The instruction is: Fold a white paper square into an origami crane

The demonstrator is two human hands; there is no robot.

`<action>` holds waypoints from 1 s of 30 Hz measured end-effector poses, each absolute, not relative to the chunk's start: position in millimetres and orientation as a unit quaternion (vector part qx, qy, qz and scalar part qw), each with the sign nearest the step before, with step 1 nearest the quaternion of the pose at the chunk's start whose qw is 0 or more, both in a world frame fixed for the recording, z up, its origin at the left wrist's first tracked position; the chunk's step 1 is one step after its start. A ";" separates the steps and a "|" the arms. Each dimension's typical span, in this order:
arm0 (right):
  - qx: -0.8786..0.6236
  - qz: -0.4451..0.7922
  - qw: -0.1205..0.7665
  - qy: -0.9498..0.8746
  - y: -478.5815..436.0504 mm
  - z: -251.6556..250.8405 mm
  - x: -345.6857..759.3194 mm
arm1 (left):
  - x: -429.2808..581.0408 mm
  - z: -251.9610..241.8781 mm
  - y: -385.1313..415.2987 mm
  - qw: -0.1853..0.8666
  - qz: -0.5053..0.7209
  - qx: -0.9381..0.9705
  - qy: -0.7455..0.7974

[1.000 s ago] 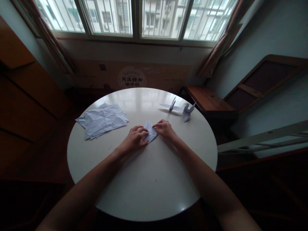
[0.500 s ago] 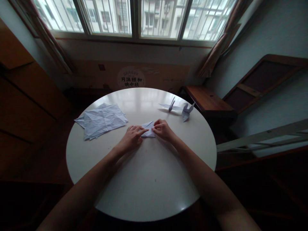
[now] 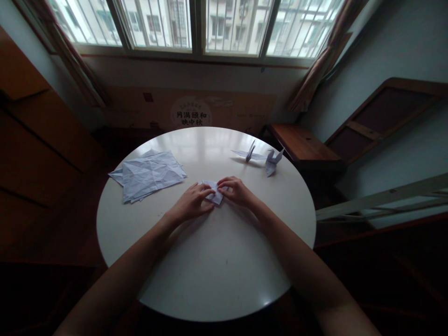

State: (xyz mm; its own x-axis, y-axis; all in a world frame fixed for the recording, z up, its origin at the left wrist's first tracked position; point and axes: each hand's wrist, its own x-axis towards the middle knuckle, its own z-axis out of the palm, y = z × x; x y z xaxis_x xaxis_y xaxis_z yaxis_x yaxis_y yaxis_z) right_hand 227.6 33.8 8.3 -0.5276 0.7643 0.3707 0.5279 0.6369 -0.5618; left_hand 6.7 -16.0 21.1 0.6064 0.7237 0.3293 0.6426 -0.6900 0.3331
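A small folded sheet of pale paper [image 3: 217, 198] lies on the white round table [image 3: 210, 252], partly covered by my fingers. My left hand [image 3: 196, 198] grips its left side, the thumb reaching over the top face. From the right, my right hand [image 3: 236, 190] pinches the paper between bent fingers and thumb. One corner of the sheet points toward me below the hands. Beyond my right hand stand two folded paper cranes, one with wings spread wide [image 3: 249, 153] and one with wings raised [image 3: 271, 163].
A stack of creased paper sheets [image 3: 150, 175] lies on the table's left side. A low wooden stool or bench [image 3: 304, 142] stands past the right rim. Behind the table a printed cardboard panel [image 3: 133, 107] leans under the barred window [image 3: 157, 28].
The folded paper has turned, so a corner now points toward me instead of a straight edge. My right hand has shifted slightly left and down; its fingers sit closer to my left hand.
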 end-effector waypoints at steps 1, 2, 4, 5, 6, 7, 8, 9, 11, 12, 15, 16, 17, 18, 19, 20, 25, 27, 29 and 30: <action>-0.375 0.196 0.305 -0.853 33.8 8.5 227.8 | 7.3 21.4 -16.2 0.086 0.222 0.891 0.387; -0.373 0.198 0.306 -0.853 33.9 8.6 227.8 | 7.7 21.4 -16.1 0.083 0.219 0.891 0.390; -0.372 0.200 0.308 -0.852 34.1 8.4 227.7 | 8.4 21.5 -15.4 0.081 0.214 0.890 0.395; -0.372 0.200 0.309 -0.852 34.3 8.3 227.6 | 8.7 21.7 -15.1 0.082 0.213 0.890 0.396; -0.372 0.200 0.308 -0.852 34.4 8.2 227.5 | 9.0 22.0 -14.8 0.081 0.211 0.890 0.395; -0.373 0.201 0.308 -0.852 34.5 8.1 227.4 | 9.3 22.5 -14.6 0.080 0.210 0.891 0.394; -0.374 0.201 0.307 -0.852 34.5 8.1 227.5 | 9.6 23.2 -14.5 0.078 0.210 0.892 0.393; -0.374 0.201 0.306 -0.852 34.4 8.1 227.5 | 9.8 23.9 -14.4 0.074 0.210 0.892 0.393; -0.376 0.199 0.306 -0.852 34.2 8.2 227.7 | 10.3 25.3 -14.1 0.066 0.211 0.892 0.395; -0.376 0.198 0.306 -0.852 34.1 8.2 227.8 | 10.4 25.8 -13.9 0.063 0.211 0.891 0.397; -0.377 0.199 0.307 -0.851 34.2 7.9 227.9 | 10.4 26.2 -13.3 0.057 0.203 0.895 0.394; -0.376 0.200 0.308 -0.851 34.4 7.7 227.9 | 10.4 26.0 -13.3 0.054 0.199 0.897 0.391; -0.376 0.201 0.309 -0.850 34.7 7.4 227.9 | 10.4 25.7 -13.5 0.052 0.196 0.899 0.388; -0.375 0.202 0.308 -0.851 35.0 7.2 227.9 | 10.4 25.4 -13.8 0.049 0.192 0.900 0.387; -0.374 0.202 0.307 -0.851 35.2 7.2 227.9 | 10.4 25.1 -14.1 0.047 0.190 0.901 0.388; -0.373 0.202 0.306 -0.852 35.3 7.3 227.9 | 10.4 24.8 -14.5 0.046 0.187 0.901 0.390; -0.372 0.203 0.300 -0.855 32.3 11.5 228.1 | 9.2 25.4 -15.4 0.049 0.176 0.894 0.410; -0.366 0.205 0.297 -0.858 30.8 13.7 228.5 | 8.2 26.6 -14.8 0.047 0.176 0.887 0.425; -0.358 0.208 0.291 -0.862 30.5 14.5 229.4 | 7.3 27.7 -14.1 0.044 0.176 0.880 0.440; -0.354 0.210 0.288 -0.865 31.1 14.1 230.0 | 7.1 28.1 -13.7 0.042 0.177 0.877 0.444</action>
State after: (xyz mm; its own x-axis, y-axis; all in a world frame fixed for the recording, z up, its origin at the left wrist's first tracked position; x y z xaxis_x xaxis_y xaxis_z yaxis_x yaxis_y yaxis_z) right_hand 230.0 31.1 14.1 -0.5840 0.7325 0.3498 0.4904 0.6618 -0.5671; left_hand 7.1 -13.7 28.1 0.5430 0.7940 0.2734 0.7640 -0.6022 0.2316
